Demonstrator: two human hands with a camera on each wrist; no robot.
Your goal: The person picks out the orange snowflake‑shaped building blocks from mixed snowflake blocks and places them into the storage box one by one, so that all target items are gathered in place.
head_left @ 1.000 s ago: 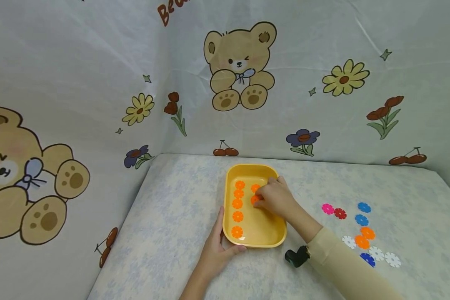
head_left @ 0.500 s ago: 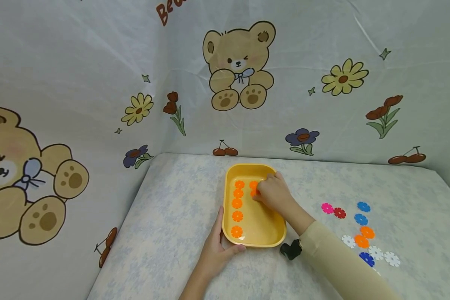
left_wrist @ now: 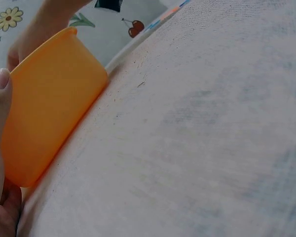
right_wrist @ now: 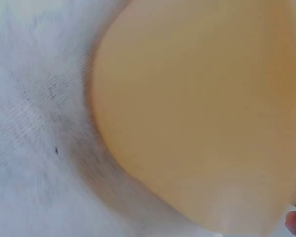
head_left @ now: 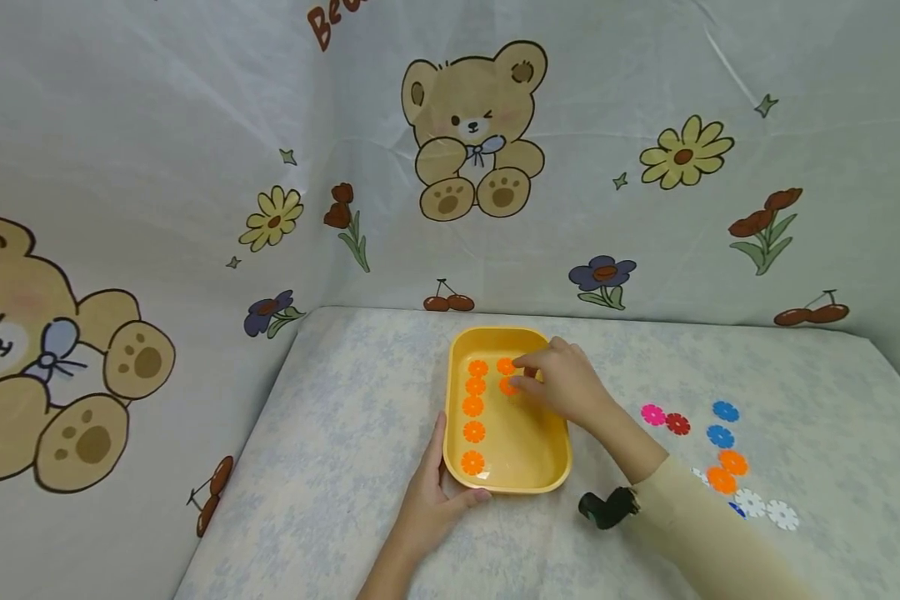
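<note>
In the head view my left hand (head_left: 427, 508) holds the yellow plastic tray (head_left: 528, 467) at its near left corner, thumb along the front wall. Several orange notched discs (head_left: 473, 406) lie in a column along the tray's left side. To their right lie an orange disc (head_left: 506, 366) and, just below it, another orange disc (head_left: 507, 385). Over these two hovers my right hand (head_left: 567, 385), finger and thumb parted; whether they touch the discs is unclear. The left wrist view shows my thumb (left_wrist: 0, 98) against the tray's outer wall (left_wrist: 54, 108).
Loose notched discs lie on the cloth-covered table to the right: pink (head_left: 653, 414), red (head_left: 678, 424), light blue (head_left: 720, 436), orange (head_left: 732, 462) and white (head_left: 782, 514). My sleeve (head_left: 708, 525) partly covers others. A black device (head_left: 607, 507) sits at my right wrist. A bear-print cloth (head_left: 487, 267) hangs behind.
The lower orange disc in the second column has shifted up, closer to the one above. My right finger and thumb have parted from it. My left hand keeps its hold on the tray.
</note>
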